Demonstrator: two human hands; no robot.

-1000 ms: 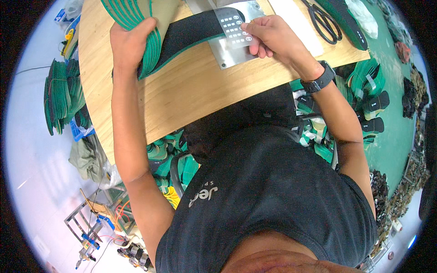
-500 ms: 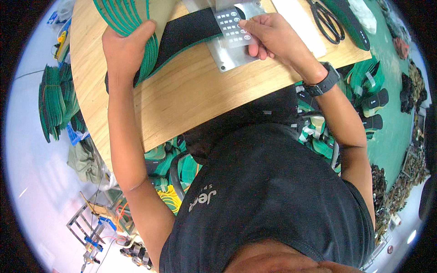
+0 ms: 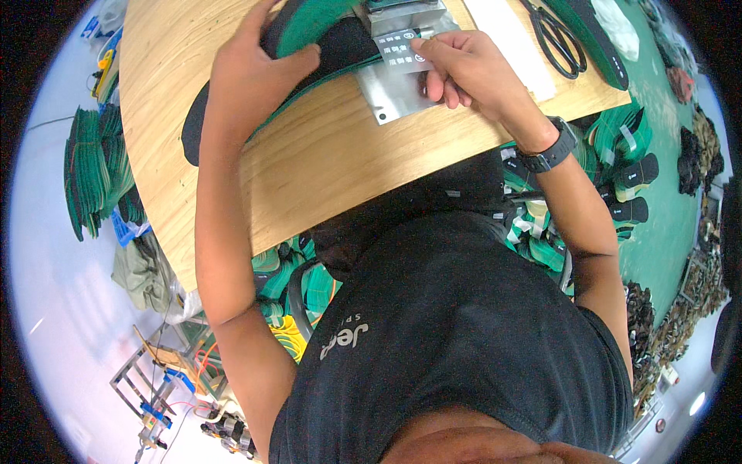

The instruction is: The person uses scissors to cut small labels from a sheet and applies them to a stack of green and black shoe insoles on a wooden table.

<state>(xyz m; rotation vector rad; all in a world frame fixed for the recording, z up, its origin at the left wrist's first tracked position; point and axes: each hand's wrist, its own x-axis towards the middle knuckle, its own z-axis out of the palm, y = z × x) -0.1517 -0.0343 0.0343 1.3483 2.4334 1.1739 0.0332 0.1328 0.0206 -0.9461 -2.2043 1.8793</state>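
Note:
My right hand (image 3: 475, 73) pinches a strip of clear film (image 3: 398, 52) with white printed marks between thumb and curled fingers. The strip lies over a flat metal plate (image 3: 394, 97) on the table, at the foot of a metal block (image 3: 406, 19). My left hand (image 3: 259, 77) is spread, with its thumb held apart from the fingers. Between them shows a green sheet (image 3: 315, 27), smeared by motion. Under that hand a black insole (image 3: 195, 124) with a green edge lies on the wood; its far end reaches toward the metal block.
Black-handled scissors (image 3: 558, 40) and another dark insole (image 3: 607, 39) lie at the right of the wooden table (image 3: 309, 170), beside a white strip (image 3: 506, 42). Bundled green insoles (image 3: 93, 170) stand left of the table, with more (image 3: 618, 131) at right. Black and green items fill the space below.
The fanned green stack that was in my left hand has left its grip. That hand has opened and shifted right. My right hand stays on the film strip, now slightly lower.

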